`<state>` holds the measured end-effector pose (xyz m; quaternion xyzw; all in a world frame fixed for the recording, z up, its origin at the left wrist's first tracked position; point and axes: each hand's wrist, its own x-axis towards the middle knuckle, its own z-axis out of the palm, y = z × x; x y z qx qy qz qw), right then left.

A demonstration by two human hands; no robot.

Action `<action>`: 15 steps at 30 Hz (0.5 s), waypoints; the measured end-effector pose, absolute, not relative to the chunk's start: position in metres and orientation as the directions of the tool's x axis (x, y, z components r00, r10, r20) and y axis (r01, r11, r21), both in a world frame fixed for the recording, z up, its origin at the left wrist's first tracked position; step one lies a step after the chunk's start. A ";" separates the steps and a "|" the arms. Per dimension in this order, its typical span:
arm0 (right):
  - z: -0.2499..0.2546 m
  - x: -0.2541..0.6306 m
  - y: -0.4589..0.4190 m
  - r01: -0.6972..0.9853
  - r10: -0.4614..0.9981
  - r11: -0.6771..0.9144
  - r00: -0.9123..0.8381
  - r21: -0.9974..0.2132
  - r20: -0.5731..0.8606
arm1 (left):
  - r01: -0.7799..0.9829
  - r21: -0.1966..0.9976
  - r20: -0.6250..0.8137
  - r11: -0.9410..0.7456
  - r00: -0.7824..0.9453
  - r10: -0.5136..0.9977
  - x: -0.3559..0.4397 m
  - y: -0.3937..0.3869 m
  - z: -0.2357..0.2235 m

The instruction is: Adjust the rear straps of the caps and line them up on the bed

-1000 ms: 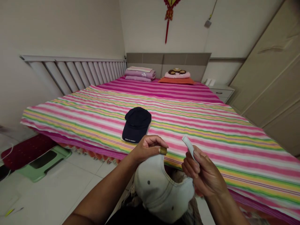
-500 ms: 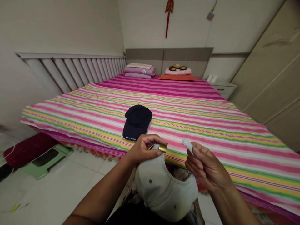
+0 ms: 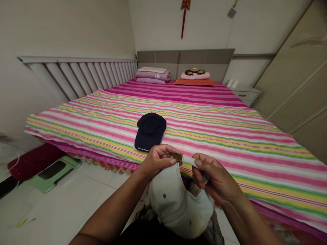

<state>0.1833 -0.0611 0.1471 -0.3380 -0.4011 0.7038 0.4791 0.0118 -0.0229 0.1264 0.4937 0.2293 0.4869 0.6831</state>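
Observation:
A pale baseball cap (image 3: 171, 200) hangs over my lap with its back opening facing up. My left hand (image 3: 159, 158) pinches the brass buckle (image 3: 177, 157) at one side of that opening. Between the thumb and fingers of my right hand (image 3: 214, 172) is the cap's loose strap (image 3: 188, 160). The strap's tip points left and meets the buckle's edge; I cannot tell whether it has entered. Just beyond my left hand, a navy cap (image 3: 151, 131) lies on the striped bed sheet (image 3: 107, 115), its brim toward me.
Folded purple bedding (image 3: 153, 75) and a pink pillow (image 3: 195, 75) on orange cloth lie by the headboard (image 3: 160, 56). A green stool (image 3: 55, 173) stands on the floor at left. At right are a bedside cabinet (image 3: 246, 93) and a large beige panel (image 3: 301, 81).
My right hand has moved left, bringing the strap tip from apart to the buckle. My left hand keeps its pinch on the buckle. The view has shifted slightly.

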 end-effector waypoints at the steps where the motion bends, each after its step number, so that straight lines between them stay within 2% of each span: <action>1: 0.147 0.183 -0.061 -0.402 0.943 -0.224 -0.320 -0.888 -0.094 | -0.429 0.902 0.159 0.042 0.422 0.892 0.011 -0.023 0.126; 15: 0.143 0.176 -0.060 -0.370 0.939 -0.237 -0.326 -0.898 -0.114 | -0.401 0.916 0.158 0.012 0.388 0.908 0.010 -0.023 0.123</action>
